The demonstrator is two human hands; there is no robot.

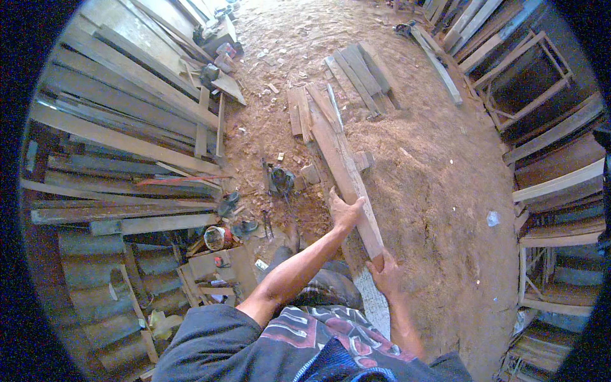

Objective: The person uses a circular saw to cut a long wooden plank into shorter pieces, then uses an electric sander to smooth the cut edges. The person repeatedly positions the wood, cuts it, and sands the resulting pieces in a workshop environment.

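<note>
A long wooden plank (340, 162) with one pale, rough edge runs away from my body. My left hand (345, 211) is closed on it partway along, with the thumb by its left edge. At the near end my right hand (386, 275) grips the same plank. Beneath the plank lie another board and a wood block (364, 160). Shorter board pieces (298, 111) lie by its far end. Left of the plank, a dark power tool (280, 180) rests on the ground, its kind unclear.
Several boards (363, 73) lie together farther off. Long planks (127, 137) are stacked along the left, near a small bucket (217, 237). Wooden frames (528, 83) and curved pieces (560, 181) line the right side. Sawdust covers the floor (439, 204).
</note>
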